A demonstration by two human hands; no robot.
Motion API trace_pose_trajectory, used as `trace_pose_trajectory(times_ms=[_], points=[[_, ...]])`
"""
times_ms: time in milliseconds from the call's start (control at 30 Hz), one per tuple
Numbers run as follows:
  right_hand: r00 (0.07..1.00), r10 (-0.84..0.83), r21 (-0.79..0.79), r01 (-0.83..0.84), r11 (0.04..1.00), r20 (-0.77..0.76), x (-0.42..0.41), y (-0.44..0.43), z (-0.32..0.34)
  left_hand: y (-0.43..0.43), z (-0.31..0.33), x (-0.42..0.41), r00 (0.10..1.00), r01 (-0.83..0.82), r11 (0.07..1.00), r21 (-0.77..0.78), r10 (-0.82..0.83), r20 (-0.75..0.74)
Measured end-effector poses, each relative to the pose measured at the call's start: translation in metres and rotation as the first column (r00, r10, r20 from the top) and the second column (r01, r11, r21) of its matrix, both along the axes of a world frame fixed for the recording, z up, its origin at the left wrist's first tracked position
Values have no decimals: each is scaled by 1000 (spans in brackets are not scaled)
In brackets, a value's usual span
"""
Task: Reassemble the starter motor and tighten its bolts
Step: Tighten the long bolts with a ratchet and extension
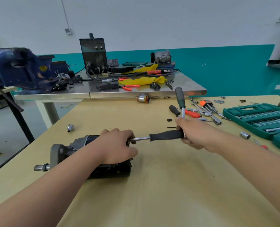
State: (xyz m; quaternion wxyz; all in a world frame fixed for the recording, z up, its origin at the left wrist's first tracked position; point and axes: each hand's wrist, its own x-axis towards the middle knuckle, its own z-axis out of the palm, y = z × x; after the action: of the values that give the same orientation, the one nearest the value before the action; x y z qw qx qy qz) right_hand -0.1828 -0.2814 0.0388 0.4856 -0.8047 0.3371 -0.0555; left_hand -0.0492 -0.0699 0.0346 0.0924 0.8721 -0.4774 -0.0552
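The left hand lies on top of the starter motor with the fingers curled over its right end, so it grips the housing and presses it down; the right hand is closed around the rear of the black handle of a driver; the two hands are apart, joined only by this tool. The chrome shaft of the driver runs level to the left and reaches the end of the motor under the left fingers; the tip is hidden there. A ratchet handle, grey-green, rises from the right hand and leans a little to the left.

The starter motor lies on its side on the wooden bench, near the left edge, with its shaft end pointing left.

A loose socket lies well apart behind the motor; an armature lies at the far edge. At the right stands an open green socket case; near it lie a red-handled screwdriver and scattered bits.

Behind is a steel bench with a blue vise, a welding machine and a yellow cloth.
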Motion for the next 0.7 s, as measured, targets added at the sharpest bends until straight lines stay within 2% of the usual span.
trace_pose_trajectory(times_ms=[33, 67, 100, 167, 200, 233, 300, 367, 400, 467, 533, 600, 633, 667, 700], points=[[999, 27, 0, -27, 1000, -19, 1, -3, 3, 0, 0, 0, 1000, 16, 1000, -5, -16, 15], [998, 61, -68, -60, 996, 13, 1, -3, 2, 1, 1, 0, 999, 28, 1000, -10, -28, 32], [992, 105, -216, -87, 973, 74, -1, -3, -3, 1, 1, 0, 998, 38, 999, -13, -37, 44], [955, 245, -571, -109, 814, 167, -10, -5, -17, 1, 2, -1, 998, 40, 999, 0, -40, 49], [935, 313, -657, -132, 743, 166, -14, -6, -23, 0, 2, -1, 998, 34, 999, 7, -35, 49], [921, 354, -686, -151, 711, 165, -15, -7, -29, 0, 1, -1, 998, 30, 1000, 9, -30, 48], [920, 307, -615, -98, 782, 244, -13, -6, -40, 0, 1, -1, 1000, 18, 1000, 8, -18, 26], [938, 131, -442, 27, 896, 321, -6, 5, -44, 1, 1, -1, 1000, 15, 1000, 11, -15, 9], [960, 31, -331, 66, 941, 279, -2, 10, -41, 1, 1, -1, 1000, 19, 1000, 10, -19, 15], [994, -79, -64, 84, 994, 72, 1, 13, -33, 2, 1, -1, 1000, 22, 1000, -19, -21, 23], [994, -64, 210, 81, 974, -87, -2, 7, -26, 3, 1, -2, 1000, 25, 997, -70, -25, 9], [991, -32, 371, 79, 925, -132, -5, 6, -26, 7, 0, -4, 1000, 26, 989, -147, -24, 17], [993, -26, 380, 67, 922, -113, -5, 7, -28, 9, 0, -4, 999, 23, 982, -190, -14, 51], [998, -15, 298, 33, 954, -63, -6, 8, -31, 11, -1, -5, 995, 17, 977, -214, 4, 101], [1000, 20, 99, -21, 995, 9, -8, 8, -34, 13, -2, -6, 988, 8, 979, -202, 23, 150]])
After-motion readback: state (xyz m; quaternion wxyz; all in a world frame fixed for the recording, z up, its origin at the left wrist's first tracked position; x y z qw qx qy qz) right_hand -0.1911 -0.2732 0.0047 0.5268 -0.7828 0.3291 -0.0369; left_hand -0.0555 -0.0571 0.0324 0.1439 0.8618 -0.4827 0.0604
